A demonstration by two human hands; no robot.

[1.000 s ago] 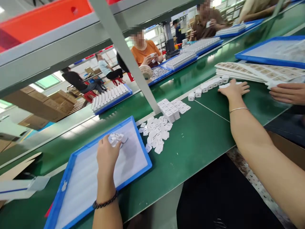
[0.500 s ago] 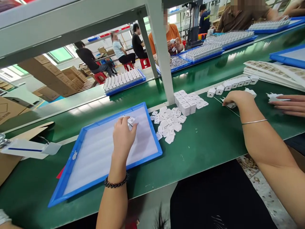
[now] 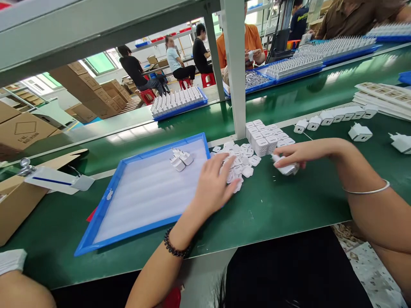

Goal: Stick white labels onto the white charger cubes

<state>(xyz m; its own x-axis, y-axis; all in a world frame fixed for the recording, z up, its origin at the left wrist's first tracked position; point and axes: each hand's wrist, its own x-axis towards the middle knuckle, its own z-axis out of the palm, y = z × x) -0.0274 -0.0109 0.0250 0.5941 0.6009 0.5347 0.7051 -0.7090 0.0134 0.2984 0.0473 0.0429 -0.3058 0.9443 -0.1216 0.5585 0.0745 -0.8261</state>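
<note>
My left hand [image 3: 214,182] lies with its fingers stretched out over a loose heap of small white labels [image 3: 239,160] on the green table. Two white plug adapters [image 3: 180,159] rest on the blue-rimmed tray [image 3: 111,196] to its left. My right hand [image 3: 300,153] is closed on a white plug adapter [image 3: 287,169], held just above the table beside the heap. Neat stacks of labels [image 3: 265,139] stand behind the heap.
A grey post [image 3: 236,85] rises behind the label stacks. A row of white adapters [image 3: 334,116] and sheets of labels [image 3: 383,98] lie at the right. Cardboard boxes [image 3: 22,188] sit at the left. Other people work at trays across the belt.
My left hand let go of the adapters on the tray and moved right onto the label heap. My right hand drew an adapter from the far row back toward the heap.
</note>
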